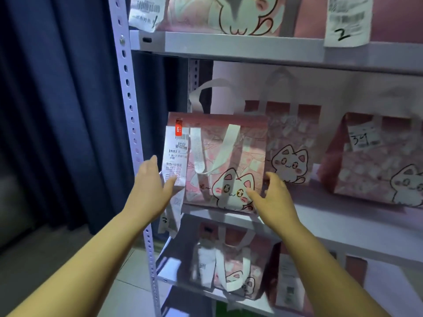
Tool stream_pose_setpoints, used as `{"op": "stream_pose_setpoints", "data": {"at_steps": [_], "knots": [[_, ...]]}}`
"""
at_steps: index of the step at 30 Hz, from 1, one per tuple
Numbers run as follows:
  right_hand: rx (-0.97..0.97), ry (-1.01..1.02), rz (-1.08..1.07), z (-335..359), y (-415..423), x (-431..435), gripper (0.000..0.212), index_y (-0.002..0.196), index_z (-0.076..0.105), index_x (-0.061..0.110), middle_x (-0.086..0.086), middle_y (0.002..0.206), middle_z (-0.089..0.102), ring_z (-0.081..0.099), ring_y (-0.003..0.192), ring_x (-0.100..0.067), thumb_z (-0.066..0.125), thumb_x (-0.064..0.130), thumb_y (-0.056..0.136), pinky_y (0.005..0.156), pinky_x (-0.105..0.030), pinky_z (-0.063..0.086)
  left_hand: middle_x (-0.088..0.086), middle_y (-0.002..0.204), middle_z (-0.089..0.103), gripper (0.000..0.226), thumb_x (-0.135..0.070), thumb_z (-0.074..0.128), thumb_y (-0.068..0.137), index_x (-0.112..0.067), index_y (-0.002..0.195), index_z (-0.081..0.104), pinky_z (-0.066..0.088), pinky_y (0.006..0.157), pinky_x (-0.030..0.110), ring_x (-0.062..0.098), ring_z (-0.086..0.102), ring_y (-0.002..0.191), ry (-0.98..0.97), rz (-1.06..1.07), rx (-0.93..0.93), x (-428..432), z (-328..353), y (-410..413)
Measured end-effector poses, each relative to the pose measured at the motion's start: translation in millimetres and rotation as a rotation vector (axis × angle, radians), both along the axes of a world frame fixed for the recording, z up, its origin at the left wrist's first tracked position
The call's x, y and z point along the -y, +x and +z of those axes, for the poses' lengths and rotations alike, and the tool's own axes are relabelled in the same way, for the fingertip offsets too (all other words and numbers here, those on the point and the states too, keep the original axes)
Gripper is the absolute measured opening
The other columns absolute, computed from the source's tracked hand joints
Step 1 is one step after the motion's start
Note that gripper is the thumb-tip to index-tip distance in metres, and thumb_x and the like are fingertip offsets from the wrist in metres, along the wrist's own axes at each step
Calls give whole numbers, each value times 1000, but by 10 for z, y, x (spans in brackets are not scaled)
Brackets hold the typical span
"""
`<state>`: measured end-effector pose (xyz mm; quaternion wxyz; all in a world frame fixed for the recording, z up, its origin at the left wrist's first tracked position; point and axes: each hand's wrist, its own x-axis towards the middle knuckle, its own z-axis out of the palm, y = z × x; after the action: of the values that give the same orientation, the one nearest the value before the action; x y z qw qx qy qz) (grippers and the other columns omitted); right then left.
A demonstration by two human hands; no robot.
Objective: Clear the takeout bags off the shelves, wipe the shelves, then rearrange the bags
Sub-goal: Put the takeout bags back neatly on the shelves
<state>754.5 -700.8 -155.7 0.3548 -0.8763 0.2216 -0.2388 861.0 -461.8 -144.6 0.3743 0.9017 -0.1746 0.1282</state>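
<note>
A person's two hands clasp a pink takeout bag (226,161) printed with a cartoon cat at the front left corner of the middle shelf (343,221) of a pale metal rack. The left hand (151,186) takes the bag's left edge, thumb laid across the long receipt (175,156) stuck there and fingers reaching up its side. The right hand (272,195) grips the lower right corner, thumb on the printed front and fingers curled round the edge. Whether the bag's base rests on the shelf or is lifted just clear of it cannot be told. Its white handles hang slack over the front.

Just behind it stands a second cat bag (290,154), and further right on the same shelf a third bag (377,179) carries a slip marked 34 (364,138). On the upper shelf (240,45) sit more pink bags (219,14) with slips numbered 1 (146,12) and 2 (348,19) (the printing is too blurred to read). Another bag (229,266) shows on the shelf below. A dark blue curtain (57,110) hangs left of the rack's perforated upright (131,106)
</note>
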Motion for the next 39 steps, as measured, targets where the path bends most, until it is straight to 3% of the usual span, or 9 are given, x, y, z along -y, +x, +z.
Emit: {"op": "stream_pose_setpoints", "data": {"at_steps": [3, 6, 10, 14, 18, 23, 29, 33, 39], "knots": [[-12, 70, -16, -64, 53, -33, 51, 128, 43, 20, -1, 122, 58, 56, 104, -20, 66, 29, 84, 88, -38, 48, 9, 133, 48, 41, -36, 51, 91, -10, 122, 42, 49, 82, 37, 23, 53, 106, -28, -51, -72, 20, -106, 136], [-33, 104, -18, -112, 64, -47, 34, 116, 49, 23, 4, 110, 63, 58, 93, -17, 63, 27, 86, 76, -31, 45, -3, 124, 58, 24, -32, 51, 92, -23, 113, 45, 42, 59, 21, 4, 54, 81, -79, -87, -94, 17, -199, 231], [23, 91, -39, -127, 40, -55, 27, 111, 55, 25, 11, 97, 62, 56, 83, -10, 63, 24, 86, 66, -23, 40, -9, 123, 59, 39, -31, 52, 91, -26, 129, 46, 50, 71, 29, 5, 53, 90, -138, -127, -112, -39, -261, 312], [114, 44, -64, -102, -109, -74, 25, 109, 59, 29, 20, 90, 61, 57, 79, 2, 65, 26, 85, 67, -20, 42, -25, 107, 56, 38, -33, 56, 89, -32, 126, 48, 39, 62, 10, -7, 55, 86, -193, -157, -75, -89, -256, 238], [163, 14, -64, -72, -370, -90, 25, 106, 59, 37, 33, 84, 58, 54, 77, 19, 66, 32, 83, 61, -9, 38, -30, 95, 57, 32, -33, 60, 88, -36, 119, 53, 37, 63, 7, -19, 54, 82, -223, -180, -52, -170, -221, 43], [184, -20, -36, -77, -731, -66, 24, 105, 60, 36, 31, 84, 60, 57, 78, 13, 67, 34, 82, 61, -11, 43, -32, 90, 54, 26, -33, 62, 87, -34, 112, 56, 39, 63, 5, -14, 55, 76, -204, -168, -5, -253, -174, -392], [203, -32, 90, -104, -1321, 38, 24, 106, 62, 34, 27, 85, 61, 62, 78, 4, 68, 31, 83, 63, -22, 54, -22, 94, 59, 27, -32, 61, 87, -31, 113, 59, 47, 71, 21, -7, 56, 80, -239, -85, 51, -260, -230, -1144], [236, -59, 189, -101, -1856, 160, 22, 104, 60, 38, 28, 84, 61, 60, 78, 11, 66, 36, 84, 58, -9, 49, -23, 92, 58, 20, -31, 62, 86, -34, 105, 58, 42, 64, 12, -3, 57, 81, -279, -43, 121, -193, -273, -1734], [346, -97, 242, 69, -2660, 417, 16, 87, 54, 50, 33, 77, 61, 59, 76, 12, 65, 37, 84, 56, -4, 45, -32, 88, 55, 20, -33, 62, 84, -40, 101, 54, 37, 43, 1, -7, 58, 73, -344, -71, 236, 19, -52, -2607]]}}
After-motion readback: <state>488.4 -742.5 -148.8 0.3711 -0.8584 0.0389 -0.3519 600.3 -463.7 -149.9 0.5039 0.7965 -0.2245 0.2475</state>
